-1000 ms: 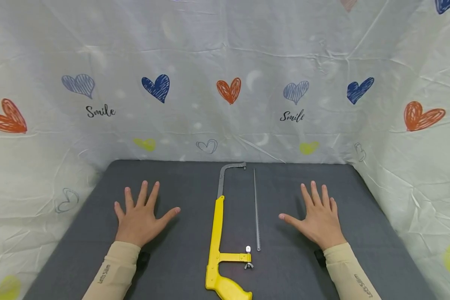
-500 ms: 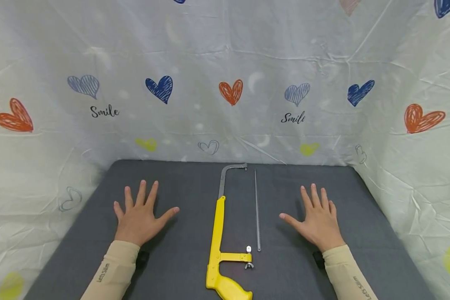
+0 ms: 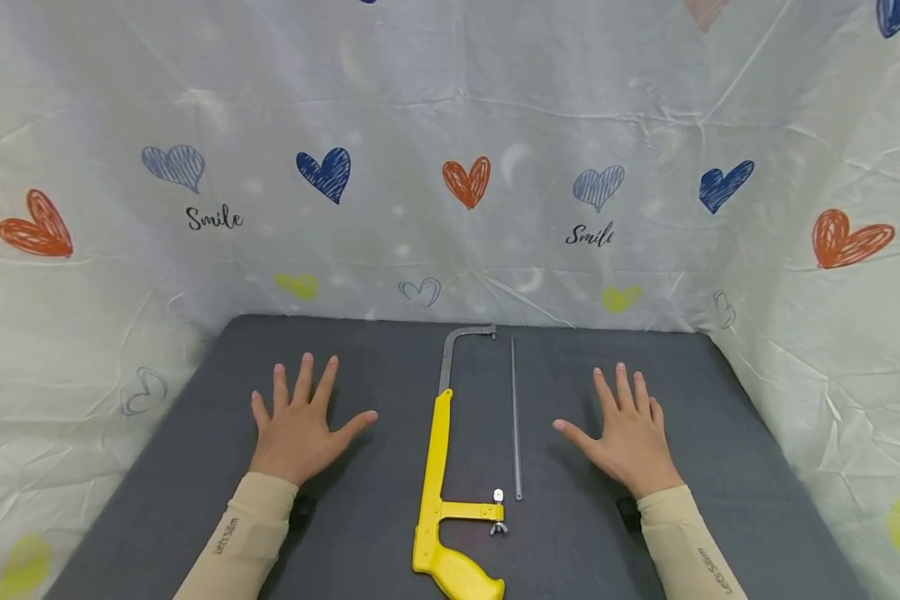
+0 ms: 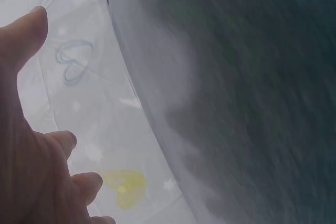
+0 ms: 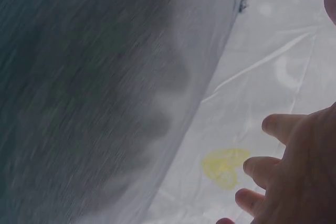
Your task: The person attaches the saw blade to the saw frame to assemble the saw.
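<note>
A hacksaw frame with a yellow handle (image 3: pixel 437 450) and a grey metal front arm lies on the dark grey table, its grip toward the near edge. Just right of it lies a thin grey saw blade (image 3: pixel 517 421), separate from the frame. A wing nut (image 3: pixel 498 528) sits at the end of the yellow crossbar. My left hand (image 3: pixel 296 437) is left of the saw, palm down, fingers spread and straight. On the blade's right, my right hand (image 3: pixel 632 442) is spread the same way. Neither hand holds anything; both cast shadows on the tabletop.
The dark grey cloth-covered table (image 3: pixel 375 550) ends at a white curtain (image 3: pixel 390 225) printed with hearts, which stands behind and on both sides. Black wrist straps show under both sleeves.
My left hand has shifted right toward the saw, and the right hand slightly left. The saw frame and blade lie where they were; the head view has turned a little.
</note>
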Available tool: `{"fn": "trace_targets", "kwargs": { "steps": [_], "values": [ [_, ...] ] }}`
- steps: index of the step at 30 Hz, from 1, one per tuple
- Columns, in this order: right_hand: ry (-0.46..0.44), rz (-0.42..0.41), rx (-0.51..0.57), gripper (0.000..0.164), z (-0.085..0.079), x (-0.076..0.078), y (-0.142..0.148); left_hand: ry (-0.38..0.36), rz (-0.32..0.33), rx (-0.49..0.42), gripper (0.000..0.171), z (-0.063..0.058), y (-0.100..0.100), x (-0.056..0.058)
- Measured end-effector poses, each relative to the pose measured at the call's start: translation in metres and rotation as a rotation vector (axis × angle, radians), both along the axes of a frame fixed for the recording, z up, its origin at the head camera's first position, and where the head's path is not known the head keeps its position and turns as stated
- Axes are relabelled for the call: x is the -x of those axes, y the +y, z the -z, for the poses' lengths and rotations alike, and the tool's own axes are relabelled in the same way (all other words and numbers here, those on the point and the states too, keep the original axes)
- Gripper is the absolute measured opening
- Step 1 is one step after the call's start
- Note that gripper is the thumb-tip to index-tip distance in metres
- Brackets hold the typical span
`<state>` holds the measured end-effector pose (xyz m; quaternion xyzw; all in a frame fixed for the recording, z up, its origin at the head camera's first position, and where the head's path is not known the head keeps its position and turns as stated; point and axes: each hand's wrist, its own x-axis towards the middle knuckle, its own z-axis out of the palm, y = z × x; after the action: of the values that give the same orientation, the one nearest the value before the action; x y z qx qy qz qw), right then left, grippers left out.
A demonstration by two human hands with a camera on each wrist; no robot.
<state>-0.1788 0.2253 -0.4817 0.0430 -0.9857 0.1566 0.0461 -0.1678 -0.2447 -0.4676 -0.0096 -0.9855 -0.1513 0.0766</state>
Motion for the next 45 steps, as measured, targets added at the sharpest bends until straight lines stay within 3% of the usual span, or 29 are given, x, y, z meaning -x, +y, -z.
{"fn": "trace_targets", "kwargs": {
  "steps": [5,12,16,23,30,35,45],
  "values": [
    [0.016,-0.018,0.009,0.114,0.004,0.002,-0.017,-0.005,0.028,-0.005,0.115,0.004,0.017,0.001],
    [-0.024,-0.063,0.048,0.113,0.008,-0.001,-0.044,-0.057,0.063,-0.038,0.118,0.018,0.035,-0.008],
    [-0.038,-0.068,0.067,0.111,0.006,-0.002,-0.054,-0.047,0.097,-0.044,0.121,0.023,0.053,-0.004],
    [-0.076,-0.101,0.091,0.11,0.004,-0.001,-0.078,-0.021,0.152,-0.062,0.122,0.016,0.091,0.005],
    [-0.048,-0.14,0.1,0.102,0.007,0.0,-0.095,-0.055,0.194,-0.184,0.116,0.009,0.118,0.008],
    [-0.064,-0.164,0.109,0.096,0.011,-0.001,-0.104,-0.081,0.186,-0.253,0.11,0.008,0.127,0.007],
    [-0.115,-0.177,0.169,0.088,0.006,-0.003,-0.119,-0.108,0.193,-0.28,0.101,0.008,0.133,0.009]
  ]
}}
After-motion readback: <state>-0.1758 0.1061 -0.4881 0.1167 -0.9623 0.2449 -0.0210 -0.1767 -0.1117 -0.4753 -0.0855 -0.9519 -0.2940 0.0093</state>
